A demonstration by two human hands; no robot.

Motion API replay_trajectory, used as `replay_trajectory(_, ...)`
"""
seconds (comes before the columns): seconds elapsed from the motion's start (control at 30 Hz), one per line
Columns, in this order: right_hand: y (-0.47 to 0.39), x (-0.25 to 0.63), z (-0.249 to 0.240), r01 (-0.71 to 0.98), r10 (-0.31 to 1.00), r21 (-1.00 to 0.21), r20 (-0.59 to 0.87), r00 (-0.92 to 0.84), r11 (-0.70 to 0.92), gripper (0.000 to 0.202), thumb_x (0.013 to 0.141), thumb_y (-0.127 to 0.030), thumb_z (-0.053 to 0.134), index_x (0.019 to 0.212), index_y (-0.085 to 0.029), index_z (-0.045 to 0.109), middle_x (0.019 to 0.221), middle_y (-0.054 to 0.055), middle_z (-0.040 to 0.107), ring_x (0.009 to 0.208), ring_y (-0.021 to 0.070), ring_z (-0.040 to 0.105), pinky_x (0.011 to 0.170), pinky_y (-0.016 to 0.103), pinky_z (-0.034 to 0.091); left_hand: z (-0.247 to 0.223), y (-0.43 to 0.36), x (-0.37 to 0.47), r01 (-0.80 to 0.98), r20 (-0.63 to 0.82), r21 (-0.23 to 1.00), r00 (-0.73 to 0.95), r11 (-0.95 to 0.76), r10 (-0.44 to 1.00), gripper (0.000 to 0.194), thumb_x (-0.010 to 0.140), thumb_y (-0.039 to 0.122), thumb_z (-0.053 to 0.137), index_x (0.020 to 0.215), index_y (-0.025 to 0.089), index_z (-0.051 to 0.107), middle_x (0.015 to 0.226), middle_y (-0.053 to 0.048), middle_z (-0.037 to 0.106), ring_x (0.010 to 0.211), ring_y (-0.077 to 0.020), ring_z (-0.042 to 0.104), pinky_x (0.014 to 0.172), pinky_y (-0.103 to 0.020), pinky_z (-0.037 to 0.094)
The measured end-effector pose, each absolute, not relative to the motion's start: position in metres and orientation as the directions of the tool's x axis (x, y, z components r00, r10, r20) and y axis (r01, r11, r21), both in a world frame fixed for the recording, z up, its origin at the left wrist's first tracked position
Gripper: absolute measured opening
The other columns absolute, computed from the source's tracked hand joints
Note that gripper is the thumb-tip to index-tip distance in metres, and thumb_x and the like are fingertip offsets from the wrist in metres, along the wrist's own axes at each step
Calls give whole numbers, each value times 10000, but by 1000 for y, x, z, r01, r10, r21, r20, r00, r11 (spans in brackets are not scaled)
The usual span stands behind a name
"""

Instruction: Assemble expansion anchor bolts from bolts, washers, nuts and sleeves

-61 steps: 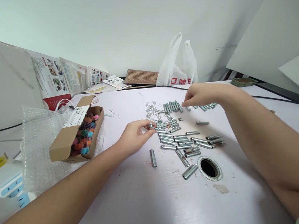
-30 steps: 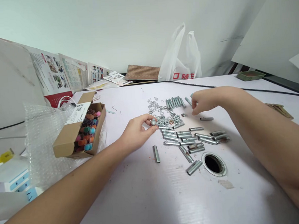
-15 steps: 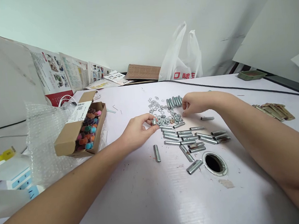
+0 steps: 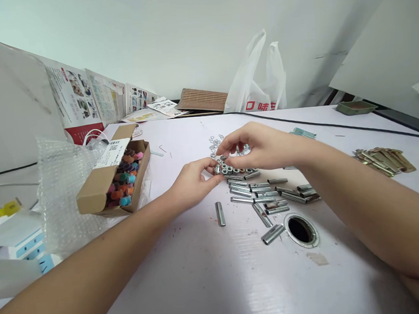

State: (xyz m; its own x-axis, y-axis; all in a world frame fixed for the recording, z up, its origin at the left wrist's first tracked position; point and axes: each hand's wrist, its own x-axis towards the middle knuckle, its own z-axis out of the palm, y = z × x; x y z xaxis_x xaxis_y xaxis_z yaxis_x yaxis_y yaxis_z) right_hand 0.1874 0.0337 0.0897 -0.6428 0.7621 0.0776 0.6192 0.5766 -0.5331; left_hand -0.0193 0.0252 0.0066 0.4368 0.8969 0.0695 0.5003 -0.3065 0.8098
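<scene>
My left hand [image 4: 197, 181] pinches a small shiny nut [image 4: 217, 169] between thumb and forefinger, low over the table. My right hand [image 4: 254, 146] is curled just above and right of it. A small grey metal piece shows between its thumb and forefinger, too little of it to name. Beneath the right hand lies a cluster of silver nuts [image 4: 230, 170], partly covered. Thin ring washers [image 4: 214, 142] are scattered behind them. In front, several short metal tubes [image 4: 241, 199] lie on the white table [image 4: 203, 272].
An open cardboard box [image 4: 90, 194] of colourful caps sits on bubble wrap [image 4: 59, 196] at left. A round cable hole [image 4: 300, 229] is at right front. Brass-coloured bolts [image 4: 384, 160], greenish rods [image 4: 304, 132], a black cable [image 4: 311, 122] and a white plastic bag [image 4: 251, 89] are also there.
My right hand has moved left, from beside the row of upright metal pieces to just above my left hand, covering that row. My left hand has stayed in place with the nut.
</scene>
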Motion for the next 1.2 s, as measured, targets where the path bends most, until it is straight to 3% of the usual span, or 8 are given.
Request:
replay_trajectory(0.37, 36, 176, 74, 574, 703, -522, 72, -708, 632, 272, 808, -230, 613, 1041, -206, 752, 1010, 30, 729, 936, 188, 623, 799, 289, 454, 6, 26, -20, 479, 118, 800, 464, -361, 878, 337, 825, 402, 619, 1080, 189, 676, 906, -3, 658, 588, -77, 442, 544, -198, 342)
replay_trajectory(0.53, 34, 172, 69, 693, 782, -421, 69, -620, 586, 299, 812, -441, 667, 937, -178, 733, 945, 55, 711, 809, 185, 606, 694, 299, 426, 4, 28, -21, 482, 103, 803, 465, -349, 879, 297, 824, 396, 622, 1023, 180, 665, 902, 0, 660, 542, -56, 402, 525, -194, 325)
replay_trajectory(0.7, 32, 175, 73, 690, 757, -365, 71, -649, 626, 553, 746, -574, 717, 1142, -191, 674, 1017, 78, 686, 835, 197, 596, 675, 290, 402, 3, 29, -22, 502, 62, 809, 445, -306, 893, 354, 789, 442, 662, 1022, 174, 654, 900, -9, 654, 519, -50, 377, 506, -199, 312)
replay_trajectory(0.77, 30, 177, 77, 695, 748, -365, 3, -664, 619, 433, 780, -582, 678, 954, -188, 719, 824, 44, 675, 677, 150, 550, 595, 275, 364, 4, 29, -22, 507, 63, 807, 437, -303, 897, 363, 782, 453, 671, 1013, 173, 661, 897, -11, 652, 532, -55, 391, 507, -199, 314)
replay_trajectory(0.87, 27, 180, 80, 756, 804, -375, -45, -593, 537, 498, 809, -612, 624, 594, -163, 613, 499, -10, 478, 484, 95, 378, 489, 274, 265, 6, 27, -22, 499, 67, 812, 434, -302, 898, 379, 796, 489, 657, 1007, 174, 666, 891, -14, 653, 549, -61, 409, 513, -198, 322)
replay_trajectory(1.03, 26, 183, 72, 613, 752, -525, 83, -654, 591, 308, 822, -445, 667, 969, -176, 694, 624, -18, 583, 565, 107, 482, 532, 254, 336, 9, 26, -21, 486, 64, 824, 431, -291, 900, 394, 797, 486, 668, 1036, 172, 663, 890, -18, 666, 584, -76, 460, 533, -196, 351)
replay_trajectory(1.1, 26, 184, 69, 583, 743, -565, 81, -664, 583, 242, 836, -406, 654, 809, -167, 684, 540, -32, 498, 510, 91, 409, 495, 255, 294, 8, 26, -21, 484, 62, 825, 434, -291, 899, 391, 795, 464, 677, 1067, 183, 658, 898, -10, 669, 598, -78, 481, 545, -196, 363)
replay_trajectory(1.2, 26, 187, 68, 567, 794, -624, 148, -590, 538, 450, 859, -366, 619, 488, -168, 460, 454, -46, 265, 463, 69, 237, 457, 276, 187, 6, 27, -22, 475, 76, 825, 443, -306, 893, 310, 805, 390, 673, 1050, 201, 655, 891, 12, 661, 599, -68, 486, 557, -194, 368)
